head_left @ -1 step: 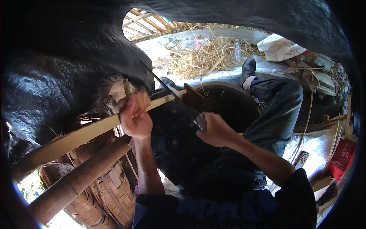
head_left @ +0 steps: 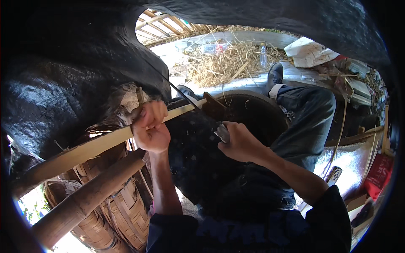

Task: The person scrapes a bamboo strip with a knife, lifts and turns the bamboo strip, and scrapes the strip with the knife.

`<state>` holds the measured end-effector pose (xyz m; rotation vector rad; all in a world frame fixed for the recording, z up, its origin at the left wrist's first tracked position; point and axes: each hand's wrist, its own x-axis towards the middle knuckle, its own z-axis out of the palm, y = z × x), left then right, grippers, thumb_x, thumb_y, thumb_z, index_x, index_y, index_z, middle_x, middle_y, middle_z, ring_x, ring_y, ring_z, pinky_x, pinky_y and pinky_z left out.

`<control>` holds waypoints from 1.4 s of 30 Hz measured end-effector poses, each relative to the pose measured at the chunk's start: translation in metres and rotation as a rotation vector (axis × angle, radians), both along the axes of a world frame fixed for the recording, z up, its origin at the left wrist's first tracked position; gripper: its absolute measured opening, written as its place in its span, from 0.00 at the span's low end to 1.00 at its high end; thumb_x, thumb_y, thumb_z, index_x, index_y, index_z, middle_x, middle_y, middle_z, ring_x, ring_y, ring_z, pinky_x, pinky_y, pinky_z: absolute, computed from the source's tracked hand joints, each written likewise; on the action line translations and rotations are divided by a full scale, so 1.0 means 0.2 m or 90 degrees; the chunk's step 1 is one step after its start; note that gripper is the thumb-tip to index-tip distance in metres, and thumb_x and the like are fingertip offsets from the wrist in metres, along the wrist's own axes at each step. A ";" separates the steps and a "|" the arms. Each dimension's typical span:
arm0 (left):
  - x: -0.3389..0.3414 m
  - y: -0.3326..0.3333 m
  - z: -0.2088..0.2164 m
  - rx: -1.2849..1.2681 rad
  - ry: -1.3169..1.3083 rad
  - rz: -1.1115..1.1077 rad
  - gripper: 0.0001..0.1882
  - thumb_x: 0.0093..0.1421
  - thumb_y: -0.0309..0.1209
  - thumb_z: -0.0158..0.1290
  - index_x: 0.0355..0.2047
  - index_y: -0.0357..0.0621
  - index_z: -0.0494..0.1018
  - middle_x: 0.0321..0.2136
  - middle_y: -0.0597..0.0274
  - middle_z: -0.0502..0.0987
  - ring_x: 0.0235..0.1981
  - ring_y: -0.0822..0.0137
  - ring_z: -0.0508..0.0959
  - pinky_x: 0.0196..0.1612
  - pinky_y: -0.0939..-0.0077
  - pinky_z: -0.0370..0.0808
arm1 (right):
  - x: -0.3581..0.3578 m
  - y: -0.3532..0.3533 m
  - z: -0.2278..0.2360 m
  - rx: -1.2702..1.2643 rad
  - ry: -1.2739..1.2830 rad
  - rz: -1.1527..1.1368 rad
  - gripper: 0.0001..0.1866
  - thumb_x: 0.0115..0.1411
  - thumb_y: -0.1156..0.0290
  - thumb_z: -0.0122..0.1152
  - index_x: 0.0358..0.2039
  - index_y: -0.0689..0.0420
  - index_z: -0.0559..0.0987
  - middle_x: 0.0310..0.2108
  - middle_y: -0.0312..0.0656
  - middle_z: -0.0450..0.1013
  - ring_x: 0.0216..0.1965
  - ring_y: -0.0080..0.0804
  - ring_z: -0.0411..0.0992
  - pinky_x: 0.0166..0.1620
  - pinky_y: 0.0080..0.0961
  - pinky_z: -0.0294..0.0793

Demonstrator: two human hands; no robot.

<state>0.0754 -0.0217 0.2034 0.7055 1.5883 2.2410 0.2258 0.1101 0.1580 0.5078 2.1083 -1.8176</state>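
My left hand (head_left: 152,128) is closed around a long pale slat (head_left: 99,145), apparently split bamboo, that slants from the lower left up toward the middle. Its far end meets a rusty brown plate-like piece (head_left: 215,106). To the right, in front of my dark-clothed lap, my right hand (head_left: 240,143) grips a grey, metallic-looking piece (head_left: 222,132); its kind is unclear. A long thin dark rod or blade (head_left: 180,91) crosses the slat's far end and runs down toward that hand. Whether it joins the grey piece is lost against the dark cloth.
Beneath the slat lie a thick bamboo pole (head_left: 86,202) and a woven bamboo basket (head_left: 122,206). A dark round-rimmed object (head_left: 253,101) stands by my leg. Ahead are straw (head_left: 223,63), a clear bottle (head_left: 263,56) and a white sack (head_left: 310,52). Black sheeting (head_left: 55,97) hangs left and above.
The dark rod's near end and my right hand have shifted very slightly. My left hand looks less blurred and stays on the slat.
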 end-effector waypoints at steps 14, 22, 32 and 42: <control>-0.04 -0.03 0.02 -0.023 -0.004 0.061 0.15 0.52 0.34 0.34 0.11 0.49 0.48 0.09 0.70 0.49 0.13 0.77 0.47 0.19 0.79 0.47 | 0.10 -0.01 -0.13 0.011 -0.008 0.019 0.12 0.42 0.74 0.56 0.28 0.66 0.69 0.21 0.52 0.70 0.28 0.48 0.71 0.30 0.32 0.68; -0.02 0.07 0.05 -0.025 -0.012 0.122 0.16 0.53 0.34 0.35 0.11 0.50 0.47 0.09 0.72 0.48 0.12 0.79 0.47 0.20 0.81 0.46 | -0.04 0.03 0.11 -0.061 0.127 -0.027 0.11 0.42 0.74 0.56 0.28 0.65 0.69 0.21 0.54 0.70 0.29 0.50 0.71 0.30 0.34 0.70; -0.02 0.06 0.02 -0.022 0.001 0.108 0.16 0.53 0.34 0.36 0.11 0.50 0.47 0.08 0.72 0.48 0.11 0.79 0.47 0.19 0.81 0.46 | -0.10 0.09 -0.07 0.087 0.060 0.019 0.14 0.42 0.72 0.57 0.28 0.66 0.69 0.22 0.56 0.70 0.30 0.52 0.71 0.32 0.37 0.70; -0.07 0.13 0.04 -0.039 -0.031 0.244 0.18 0.54 0.34 0.38 0.10 0.51 0.46 0.08 0.72 0.46 0.11 0.79 0.46 0.16 0.81 0.43 | 0.07 -0.03 -0.39 0.017 -0.116 0.019 0.15 0.41 0.70 0.57 0.29 0.67 0.71 0.27 0.58 0.70 0.35 0.53 0.70 0.37 0.39 0.69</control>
